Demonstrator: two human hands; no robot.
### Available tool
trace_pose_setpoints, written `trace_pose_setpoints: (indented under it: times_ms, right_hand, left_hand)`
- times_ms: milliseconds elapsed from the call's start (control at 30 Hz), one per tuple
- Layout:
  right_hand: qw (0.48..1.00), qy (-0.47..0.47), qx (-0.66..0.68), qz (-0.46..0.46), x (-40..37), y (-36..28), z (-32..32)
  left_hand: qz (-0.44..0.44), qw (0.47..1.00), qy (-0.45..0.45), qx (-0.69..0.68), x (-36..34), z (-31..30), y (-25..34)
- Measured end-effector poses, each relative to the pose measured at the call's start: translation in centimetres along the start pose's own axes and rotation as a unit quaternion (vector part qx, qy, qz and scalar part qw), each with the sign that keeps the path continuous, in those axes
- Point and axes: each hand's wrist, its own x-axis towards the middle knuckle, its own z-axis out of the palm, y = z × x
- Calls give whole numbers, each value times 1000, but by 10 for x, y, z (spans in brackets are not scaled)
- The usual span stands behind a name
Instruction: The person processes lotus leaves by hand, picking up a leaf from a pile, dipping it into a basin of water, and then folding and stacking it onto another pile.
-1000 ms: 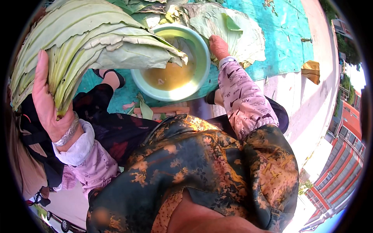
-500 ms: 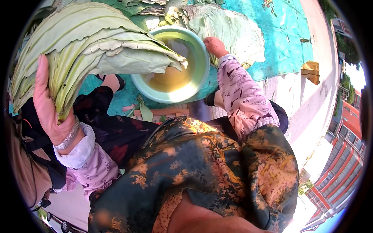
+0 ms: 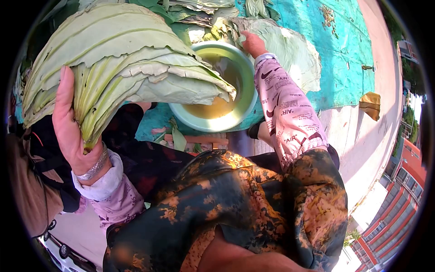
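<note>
My left hand [image 3: 74, 133] grips a thick bundle of large pale green leaves [image 3: 136, 68] by the gathered stalks. The bundle fans out up and to the right, its tips reaching over a pale green basin [image 3: 181, 117] of murky yellowish water. Beyond the basin's far right rim, my right hand [image 3: 253, 44] rests at the edge of a flat pile of broad leaves [image 3: 294, 54]. Its fingers are curled together against the leaves, and what they pinch, if anything, is hidden.
A teal sheet [image 3: 346, 63] lies under the basin and leaf piles. Several wilted leaves [image 3: 199, 18] are heaped behind the basin. A brown wrapper-like scrap [image 3: 370, 105] sits at the sheet's right. Leaf scraps [image 3: 178, 137] lie near my feet. Buildings [image 3: 389, 217] stand at far right.
My right hand has moved away from the basin's rim, farther across the leaf pile. The view has shifted slightly; my left hand keeps its hold on the leaf bundle.
</note>
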Motion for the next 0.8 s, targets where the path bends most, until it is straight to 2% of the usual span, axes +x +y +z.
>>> trace_pose_setpoints:
  times_ms: [67, 167, 300, 433, 533, 633, 700, 767, 800]
  right_hand:
    - [1000, -2, -5, -12, 3, 4, 14]
    - [998, -57, -19, 14, 6, 3, 12]
    - [997, 16, 70, -6, 10, 18, 19]
    - [994, 62, 90, -31, 11, 21, 18]
    - [986, 55, 156, -13, 19, 18, 23]
    - [983, 16, 169, -67, 20, 17, 31]
    - [976, -1, 201, -86, 21, 21, 40]
    - [971, -14, 229, -74, 25, 23, 43]
    - [973, 14, 214, -82, 23, 21, 36]
  left_hand:
    - [-4, 1000, 7, -19, -4, 2, -3]
    - [-5, 1000, 4, -18, -9, -1, -1]
    - [9, 1000, 28, 5, -13, 2, -3]
    - [13, 997, 75, 18, -23, 4, -1]
    - [10, 997, 80, 12, -25, 3, -1]
    - [8, 995, 93, -25, -26, 8, 0]
    - [-11, 997, 73, -35, -25, 8, 2]
    - [-46, 998, -1, -51, -25, 1, 5]
    - [-45, 998, 17, -44, -26, -3, 1]
